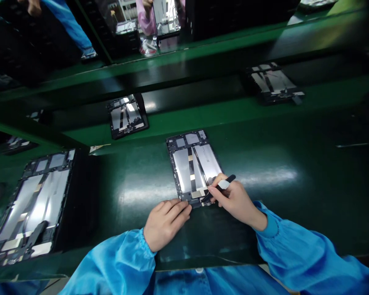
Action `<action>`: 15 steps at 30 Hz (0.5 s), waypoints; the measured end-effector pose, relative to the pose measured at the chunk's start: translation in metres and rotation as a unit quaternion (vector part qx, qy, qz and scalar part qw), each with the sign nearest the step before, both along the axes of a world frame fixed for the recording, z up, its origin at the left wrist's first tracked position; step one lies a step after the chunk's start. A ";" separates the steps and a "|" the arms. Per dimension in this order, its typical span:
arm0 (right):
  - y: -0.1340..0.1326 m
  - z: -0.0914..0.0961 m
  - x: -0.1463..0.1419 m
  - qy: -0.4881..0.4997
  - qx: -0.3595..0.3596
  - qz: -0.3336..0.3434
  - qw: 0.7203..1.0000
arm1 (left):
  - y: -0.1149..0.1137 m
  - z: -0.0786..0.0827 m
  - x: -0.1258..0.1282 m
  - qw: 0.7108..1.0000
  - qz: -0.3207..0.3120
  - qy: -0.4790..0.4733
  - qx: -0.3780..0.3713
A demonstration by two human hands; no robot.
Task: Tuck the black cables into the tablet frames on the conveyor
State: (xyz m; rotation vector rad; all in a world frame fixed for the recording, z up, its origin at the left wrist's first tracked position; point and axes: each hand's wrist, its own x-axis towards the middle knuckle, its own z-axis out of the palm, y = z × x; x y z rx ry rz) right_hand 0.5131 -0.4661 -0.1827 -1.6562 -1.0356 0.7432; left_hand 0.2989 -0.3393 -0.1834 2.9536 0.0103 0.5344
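Note:
An opened tablet (180, 164) lies on the green bench in front of me, its silver battery plates, dark flex cables and lower circuit parts exposed. My left hand (166, 221) rests flat at its lower left corner, fingers stretched out and touching the edge. In my right hand (235, 200), thumb and fingers pinch black tweezers (231, 178) with a white patch on them. Their tip points down at the tablet's lower right part, where my fingers partly hide the contact.
A stack of opened tablets (43, 196) stands at the left. Beyond the bench edge, another tablet (127, 116) and a farther one (273, 84) lie on the line. Co-workers' sleeves (146, 18) show behind the green frame (172, 55).

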 end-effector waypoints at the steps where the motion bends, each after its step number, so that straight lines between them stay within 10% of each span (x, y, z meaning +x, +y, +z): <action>1: -0.001 -0.001 -0.001 0.008 0.023 -0.014 1.000 | -0.002 0.001 0.004 1.000 -0.005 -0.002 0.010; 6: -0.005 0.000 -0.004 -0.006 0.163 -0.150 0.975 | 0.011 0.001 0.049 0.998 0.008 0.048 0.026; 15: 0.001 -0.015 0.003 -0.042 0.147 -0.209 0.966 | 0.140 0.004 0.189 0.984 0.178 0.017 -0.006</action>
